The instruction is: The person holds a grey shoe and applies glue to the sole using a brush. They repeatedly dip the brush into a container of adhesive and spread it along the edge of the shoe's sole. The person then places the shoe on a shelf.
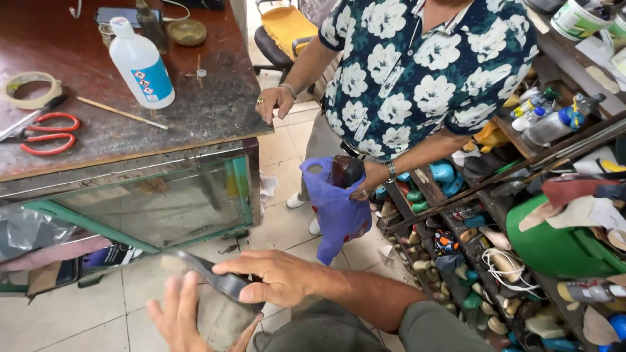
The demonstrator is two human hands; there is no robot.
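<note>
We pinch a dark shoe sole (pixel 218 280) in our right hand (pixel 277 277), its long axis running up-left from that grip, while our left hand (pixel 186 319), fingers spread, cups the blurred grey shoe beneath; opposite, another person's purple bag (pixel 336 208) holds a dark shoe.

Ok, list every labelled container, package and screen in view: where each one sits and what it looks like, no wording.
Plastic bottle: upright on the dark worktop, translucent white, blue label with small red-edged diamond signs.
Phone: flat at the worktop's back edge, dark screen.
Tub: top right shelf, round, white with green print.
Spray bottles: lying on the right shelf, clear with blue and yellow parts.
Plastic bag: purple, held by the other person.
</note>
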